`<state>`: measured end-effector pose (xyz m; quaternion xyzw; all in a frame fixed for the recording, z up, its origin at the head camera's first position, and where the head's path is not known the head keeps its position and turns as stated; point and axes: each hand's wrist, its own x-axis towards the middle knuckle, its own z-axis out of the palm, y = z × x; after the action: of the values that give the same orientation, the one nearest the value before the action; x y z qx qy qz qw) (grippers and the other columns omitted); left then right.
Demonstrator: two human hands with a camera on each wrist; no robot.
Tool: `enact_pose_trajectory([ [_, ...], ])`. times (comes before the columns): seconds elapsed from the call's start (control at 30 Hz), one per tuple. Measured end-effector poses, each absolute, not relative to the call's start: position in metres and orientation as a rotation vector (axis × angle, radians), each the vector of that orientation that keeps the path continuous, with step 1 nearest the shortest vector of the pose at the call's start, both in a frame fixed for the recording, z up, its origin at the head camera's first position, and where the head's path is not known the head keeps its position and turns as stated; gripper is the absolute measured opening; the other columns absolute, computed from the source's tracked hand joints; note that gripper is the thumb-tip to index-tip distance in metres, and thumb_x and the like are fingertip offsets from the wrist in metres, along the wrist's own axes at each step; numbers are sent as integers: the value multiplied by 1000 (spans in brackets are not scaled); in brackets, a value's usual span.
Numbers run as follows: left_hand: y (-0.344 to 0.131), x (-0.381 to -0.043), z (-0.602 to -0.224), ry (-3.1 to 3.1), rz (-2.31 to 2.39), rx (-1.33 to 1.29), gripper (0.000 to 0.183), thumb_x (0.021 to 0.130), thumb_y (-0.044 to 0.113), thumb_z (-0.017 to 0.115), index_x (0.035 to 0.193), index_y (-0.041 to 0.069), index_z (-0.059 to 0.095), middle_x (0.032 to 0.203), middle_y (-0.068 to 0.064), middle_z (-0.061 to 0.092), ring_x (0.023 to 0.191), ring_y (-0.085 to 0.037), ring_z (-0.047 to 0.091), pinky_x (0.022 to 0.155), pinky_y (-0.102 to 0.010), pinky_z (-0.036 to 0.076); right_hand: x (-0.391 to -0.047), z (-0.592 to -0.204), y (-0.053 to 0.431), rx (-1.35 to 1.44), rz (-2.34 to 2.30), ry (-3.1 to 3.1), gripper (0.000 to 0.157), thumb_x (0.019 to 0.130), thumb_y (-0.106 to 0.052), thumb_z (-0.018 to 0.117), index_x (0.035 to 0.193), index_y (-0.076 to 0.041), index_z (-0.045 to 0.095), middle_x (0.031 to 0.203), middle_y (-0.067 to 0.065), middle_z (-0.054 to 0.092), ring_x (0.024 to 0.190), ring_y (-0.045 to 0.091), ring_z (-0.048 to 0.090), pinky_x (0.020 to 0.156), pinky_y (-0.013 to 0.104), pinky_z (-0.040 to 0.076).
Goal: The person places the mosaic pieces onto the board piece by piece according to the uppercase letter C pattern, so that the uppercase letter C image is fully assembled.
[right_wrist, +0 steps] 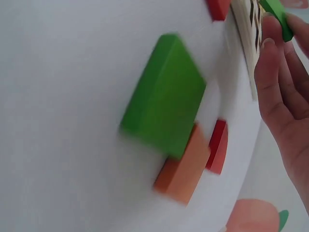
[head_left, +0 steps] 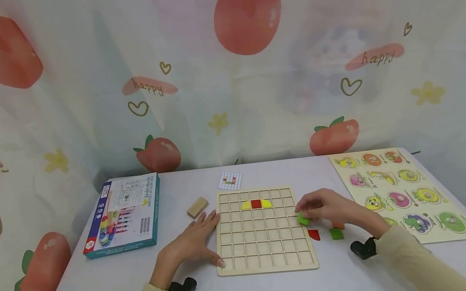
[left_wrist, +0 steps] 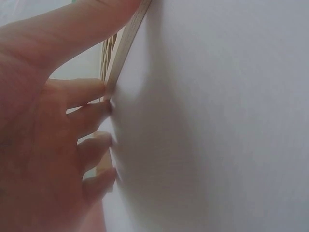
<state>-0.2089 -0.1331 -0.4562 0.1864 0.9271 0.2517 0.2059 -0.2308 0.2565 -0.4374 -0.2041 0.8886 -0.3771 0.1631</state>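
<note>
A wooden grid board (head_left: 265, 250) lies in the middle of the table. Near its far edge, a red square block (head_left: 256, 204) sits in the grid between two yellow curved blocks (head_left: 246, 205). My right hand (head_left: 324, 206) pinches a green block (head_left: 303, 219) over the board's right edge; the same green block (right_wrist: 279, 17) shows between thumb and fingers in the right wrist view. My left hand (head_left: 195, 243) rests along the board's left edge with fingers spread, its thumb touching the near left corner. In the left wrist view, the fingers (left_wrist: 94, 145) reach the board's side.
Right of the board lie another green block (head_left: 337, 234), a red curved block (head_left: 314, 235) and an orange block (head_left: 338, 225). A wooden block (head_left: 197, 207) and a patterned card (head_left: 230, 180) lie beyond. A boxed toy (head_left: 122, 215) stands left; a fruit puzzle board (head_left: 441, 193) lies right.
</note>
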Motion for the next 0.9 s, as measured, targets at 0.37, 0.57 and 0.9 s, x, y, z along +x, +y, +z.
enact_pose_trajectory([
  [0.37,-133,-209,-454,2576,710,533,118,68,37,96,162,10,31,172,-6,21,162,-29,6,131,-53,11,-243,-437,225,-657,-1134,2493,22,96,-7,68,116,-2,74,111,9,74,94,19,68,84,18,55],
  [0.57,-134,-209,-456,2583,708,538,117,69,37,96,162,11,31,172,-6,21,162,-30,7,131,-53,11,-249,-439,212,-597,-1120,2491,25,95,-10,71,119,-4,75,118,11,73,100,21,70,91,30,58],
  [0.9,-133,-210,-457,2582,707,530,117,68,36,96,162,12,32,172,-5,22,162,-29,7,131,-53,11,-256,-443,192,-585,-1117,2495,29,93,-11,75,121,-2,74,115,11,75,95,17,71,90,35,59],
])
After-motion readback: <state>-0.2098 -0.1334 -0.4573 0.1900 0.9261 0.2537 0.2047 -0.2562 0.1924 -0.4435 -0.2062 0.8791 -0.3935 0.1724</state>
